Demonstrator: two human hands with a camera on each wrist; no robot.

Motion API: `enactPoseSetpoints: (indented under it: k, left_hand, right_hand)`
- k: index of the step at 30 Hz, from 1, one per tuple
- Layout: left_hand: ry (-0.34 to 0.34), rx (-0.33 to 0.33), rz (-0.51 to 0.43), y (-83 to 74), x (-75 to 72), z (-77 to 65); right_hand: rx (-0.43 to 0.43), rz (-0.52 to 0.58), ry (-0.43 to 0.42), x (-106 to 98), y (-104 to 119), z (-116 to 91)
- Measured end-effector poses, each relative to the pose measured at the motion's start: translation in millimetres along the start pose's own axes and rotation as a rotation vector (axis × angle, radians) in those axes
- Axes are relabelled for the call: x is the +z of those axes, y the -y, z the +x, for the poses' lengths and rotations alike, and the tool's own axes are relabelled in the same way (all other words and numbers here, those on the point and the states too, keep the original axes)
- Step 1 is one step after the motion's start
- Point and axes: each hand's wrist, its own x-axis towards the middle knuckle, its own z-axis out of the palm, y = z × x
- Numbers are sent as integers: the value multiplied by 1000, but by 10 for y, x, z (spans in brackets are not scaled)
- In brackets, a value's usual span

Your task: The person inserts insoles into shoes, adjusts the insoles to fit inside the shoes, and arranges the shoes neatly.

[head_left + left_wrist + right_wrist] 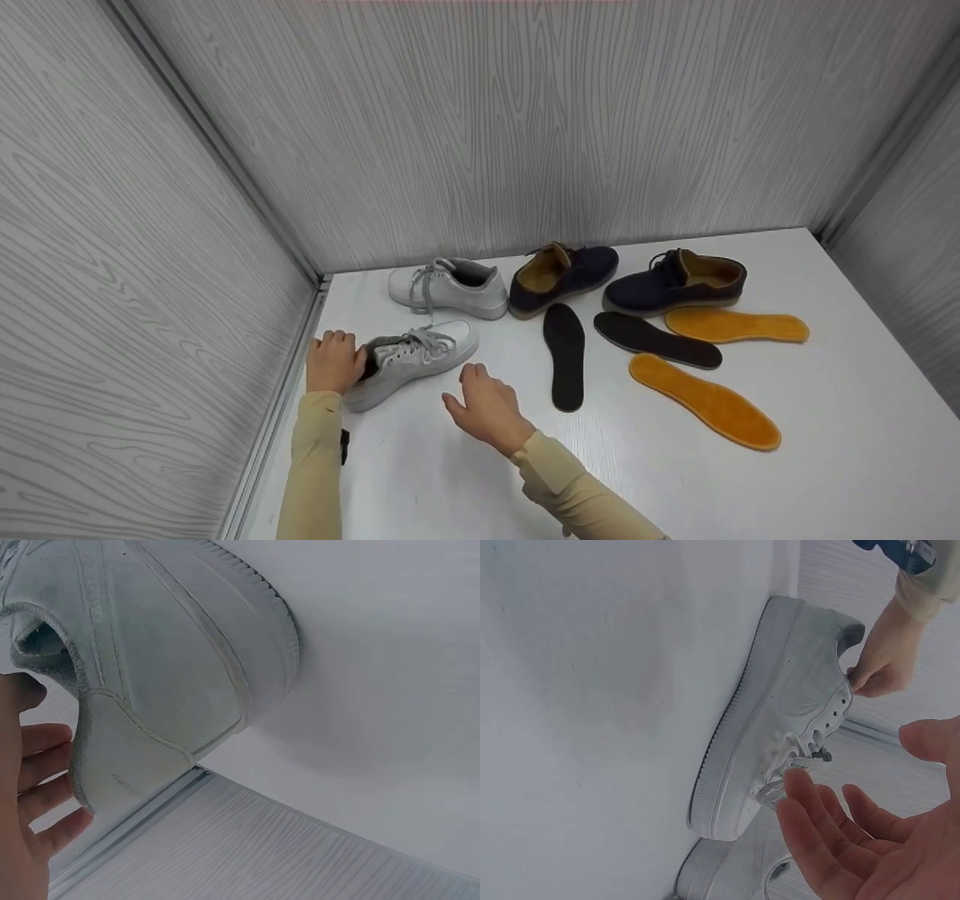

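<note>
A white lace-up sneaker [409, 364] stands on the table at the left, toe pointing to the far right. My left hand [334, 362] is at its ankle opening. In the left wrist view the loosely bent fingers [52, 795] reach the collar edge, with the thumb apart from them. My right hand [489, 405] hovers to the right of this sneaker, fingers spread and holding nothing. Its palm and fingers [855, 840] overlap the laces [787, 772] in the right wrist view. A second white sneaker [457, 291] stands just behind.
Two dark lace-up shoes [570, 274] with tan linings stand along the back wall. In front of them lie two black insoles [566, 360] and two orange insoles [712, 405]. Grey wood-grain panels [480, 135] enclose the white table [840, 420] at the back and sides.
</note>
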Motion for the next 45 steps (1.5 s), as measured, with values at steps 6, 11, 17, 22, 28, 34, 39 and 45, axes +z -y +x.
enactPoseSetpoints:
  k: [6, 11, 17, 22, 28, 34, 39, 45]
  left_hand:
    - [107, -26, 3, -75, 57, 94]
    - [130, -38, 0, -120, 95, 119]
    - [79, -12, -25, -145, 127, 97]
    - [93, 13, -66, -163, 129, 68]
    - [172, -22, -173, -229, 82, 13]
    - [229, -61, -249, -320, 34, -24]
    - [251, -135, -355, -365, 0, -92]
    - [248, -206, -458, -385, 0, -233]
  right_hand:
    - [-13, -28, -5, 67, -55, -62]
    - [-8, -11, 5, 90, -100, -65]
    - [11, 1, 13, 116, -138, -65]
    - [22, -2, -4, 139, -172, -73]
    - [23, 12, 7, 163, -203, -77]
    - [67, 25, 49, 181, -228, -76]
    - [81, 41, 75, 194, -221, -81]
    - [56, 47, 86, 222, -204, -114]
